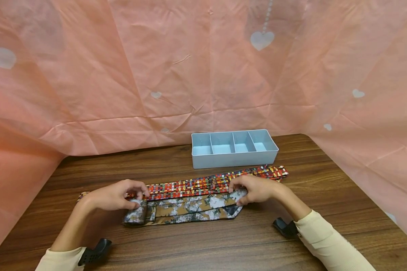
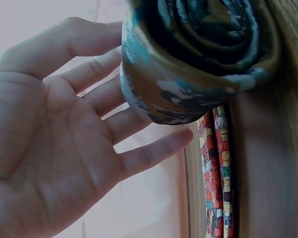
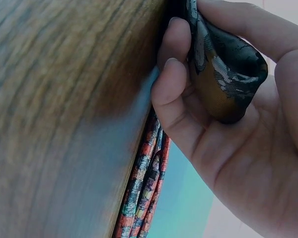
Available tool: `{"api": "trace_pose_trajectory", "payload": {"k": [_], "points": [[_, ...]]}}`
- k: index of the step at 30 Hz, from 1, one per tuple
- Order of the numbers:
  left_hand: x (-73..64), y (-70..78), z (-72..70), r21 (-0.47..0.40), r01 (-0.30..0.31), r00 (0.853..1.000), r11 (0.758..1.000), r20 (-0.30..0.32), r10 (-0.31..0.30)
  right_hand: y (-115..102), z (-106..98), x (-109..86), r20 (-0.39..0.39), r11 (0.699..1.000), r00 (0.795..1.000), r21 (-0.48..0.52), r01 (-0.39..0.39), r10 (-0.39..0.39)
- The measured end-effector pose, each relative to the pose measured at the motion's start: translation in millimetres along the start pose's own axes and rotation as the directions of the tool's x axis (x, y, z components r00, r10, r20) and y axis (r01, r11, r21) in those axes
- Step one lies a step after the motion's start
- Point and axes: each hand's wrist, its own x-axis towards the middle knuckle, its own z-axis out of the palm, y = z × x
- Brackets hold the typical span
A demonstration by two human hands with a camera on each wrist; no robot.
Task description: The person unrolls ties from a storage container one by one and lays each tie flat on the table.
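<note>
A brown necktie with white and grey flowers (image 1: 193, 205) lies lengthwise on the table, its left end wound into a roll (image 2: 179, 84). The person's left hand (image 1: 117, 195) holds this roll, thumb on its near side and fingers behind it; the palm stays off it in the left wrist view. At the tie's other end, the right hand (image 1: 257, 189) pinches a folded part of the fabric (image 3: 228, 79) between thumb and curled fingers. Just behind lies a red multicoloured checked necktie (image 1: 186, 187), folded lengthwise and partly hidden by both hands.
A pale blue box (image 1: 234, 160) with several compartments stands behind the ties. Peach cloth (image 1: 176, 75) with white hearts hangs round the back and sides of the wooden table (image 1: 190, 244).
</note>
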Motion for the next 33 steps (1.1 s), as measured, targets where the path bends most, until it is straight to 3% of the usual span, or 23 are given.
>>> {"api": "trace_pose_trajectory", "payload": {"k": [21, 30, 33], "points": [[-4.2, 0.9, -2.9, 0.052, 0.055, 0.998, 0.997, 0.011, -0.056, -1.1, -0.2, -1.0, -0.009, 1.000, 1.000, -0.014, 0.004, -0.004], [2.2, 2.4, 4.7, 0.045, 0.086, 0.996, 0.995, 0.025, -0.087, 3.0, -1.8, -1.6, -0.008, 0.997, 0.997, -0.026, 0.073, -0.073], [4.3, 3.1, 6.6, 0.071, 0.104, 0.994, 0.992, 0.012, -0.105, 2.1, -1.6, -1.2, -0.007, 0.999, 0.999, -0.018, 0.051, -0.051]]}}
